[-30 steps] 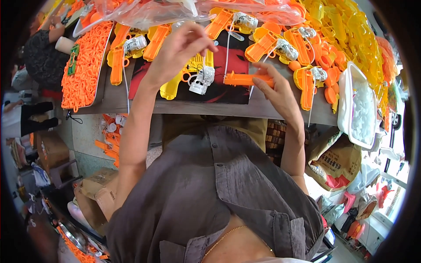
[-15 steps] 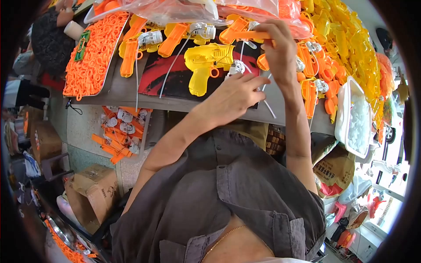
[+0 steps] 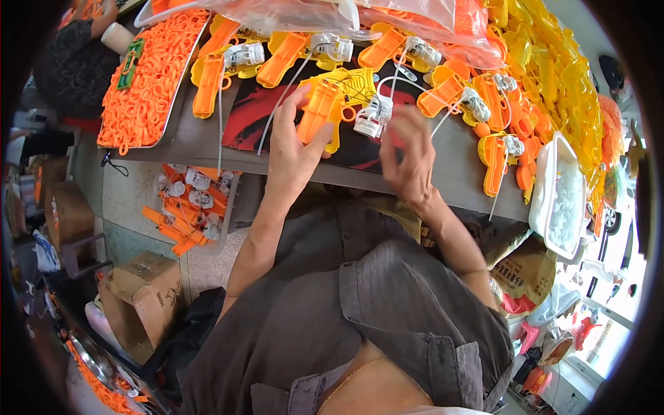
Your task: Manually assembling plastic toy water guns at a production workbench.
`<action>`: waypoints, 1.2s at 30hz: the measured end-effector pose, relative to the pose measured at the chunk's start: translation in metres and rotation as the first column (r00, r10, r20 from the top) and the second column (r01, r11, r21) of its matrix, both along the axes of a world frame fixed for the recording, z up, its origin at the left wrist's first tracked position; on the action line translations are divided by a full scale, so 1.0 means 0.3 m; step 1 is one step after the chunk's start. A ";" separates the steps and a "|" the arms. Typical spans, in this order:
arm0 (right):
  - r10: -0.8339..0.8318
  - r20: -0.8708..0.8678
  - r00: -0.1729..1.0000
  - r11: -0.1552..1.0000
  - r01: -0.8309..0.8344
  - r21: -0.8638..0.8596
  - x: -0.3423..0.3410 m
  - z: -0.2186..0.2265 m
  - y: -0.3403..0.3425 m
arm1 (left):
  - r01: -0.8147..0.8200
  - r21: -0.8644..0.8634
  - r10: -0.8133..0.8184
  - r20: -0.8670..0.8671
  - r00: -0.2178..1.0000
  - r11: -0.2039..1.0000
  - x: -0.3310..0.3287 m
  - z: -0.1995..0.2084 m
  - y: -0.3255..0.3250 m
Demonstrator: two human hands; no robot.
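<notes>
On a black and red mat [image 3: 247, 124] lies a yellow toy gun half-shell [image 3: 355, 77] with thin dark wires in it. An orange grip-shaped piece [image 3: 319, 111] sits over its handle. My left hand [image 3: 290, 149] is closed around both, thumb on the near side and fingers on the far left side. Just right of the shell is a clear and white mechanism unit [image 3: 374, 116] with a pale tube [image 3: 394, 78]. My right hand [image 3: 409, 152] is beside that unit, its fingers curled and smeared by motion; I cannot make out anything in them.
Several similar gun assemblies [image 3: 283, 59] line the table's far side and right. A tray of orange rings [image 3: 149, 83] stands left, a white tub of clear parts [image 3: 557, 197] right, yellow shells [image 3: 539, 69] heaped behind. Below the table's left edge is a bin of orange parts [image 3: 190, 214].
The orange piece, held up by my right hand before, now lies over the yellow shell's handle. My left hand has shifted left onto it; my right hand has come down and nearer.
</notes>
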State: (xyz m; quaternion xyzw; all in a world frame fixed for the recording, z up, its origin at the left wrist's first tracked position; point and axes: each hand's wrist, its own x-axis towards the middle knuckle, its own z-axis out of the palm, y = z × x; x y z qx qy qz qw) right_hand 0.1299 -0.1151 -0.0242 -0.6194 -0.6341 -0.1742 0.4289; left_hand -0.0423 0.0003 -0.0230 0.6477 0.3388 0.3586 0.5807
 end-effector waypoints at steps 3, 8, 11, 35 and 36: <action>-0.289 -0.441 0.850 0.943 0.172 -0.286 -0.004 0.018 0.009 | -0.026 0.299 0.063 -0.117 0.991 0.954 0.008 0.001 -0.026; -0.305 -0.442 0.844 0.923 0.149 -0.354 -0.015 0.000 0.083 | 0.088 0.660 0.331 -0.481 0.812 0.746 0.043 0.017 -0.096; -0.311 -0.427 0.849 0.922 0.159 -0.353 -0.026 0.019 0.106 | 0.108 0.747 0.421 -0.480 0.770 0.656 0.047 -0.026 -0.099; -0.015 -0.128 0.992 0.911 -0.039 -0.410 0.030 0.031 0.217 | -0.005 0.686 0.234 -0.241 0.942 0.728 -0.002 -0.087 -0.006; -0.001 -0.179 0.984 0.896 -0.079 -0.436 0.035 0.020 0.220 | -0.015 0.682 0.231 -0.227 0.946 0.732 -0.003 -0.091 -0.008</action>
